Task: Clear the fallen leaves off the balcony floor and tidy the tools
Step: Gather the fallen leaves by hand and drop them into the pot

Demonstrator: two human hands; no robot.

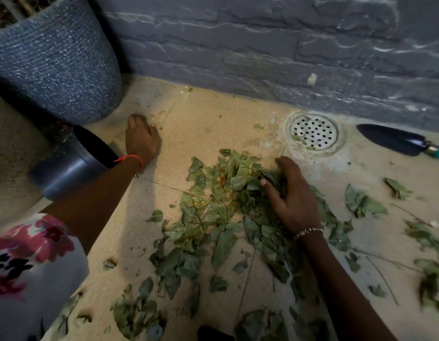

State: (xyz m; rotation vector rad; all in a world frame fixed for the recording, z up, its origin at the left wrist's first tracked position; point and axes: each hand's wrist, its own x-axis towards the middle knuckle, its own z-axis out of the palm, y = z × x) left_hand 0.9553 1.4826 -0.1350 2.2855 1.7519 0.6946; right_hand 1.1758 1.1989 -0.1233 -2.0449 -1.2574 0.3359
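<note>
Right now the right hand (295, 198) sits on the far right edge of the heaped leaves (213, 193), fingers curled down into the clump and thumb hooked in from the near side, so it grips a bunch instead of lying flat. The heap spreads away from that hand toward the left and back toward the person, which makes a pull inward and leftward look like the natural next sweep. The left hand (142, 141) is well apart from the heap, pressed flat on the floor (201, 114) with fingers straight, holding nothing, seemingly as a prop. Just beside its wrist a dark, smooth plastic pot (73, 163) lies on its side, mouth facing the wall.

The leaves are dry, crumpled, dull green with yellowed patches, and more lie scattered to the right (363, 203) with thin twigs among them. The floor is gritty and sandy-coloured. A dark-bladed trowel (395, 141) lies by the grey stone wall (238, 45), blade pointing left toward the round perforated drain (313, 131); the right hand is nearer to it.
</note>
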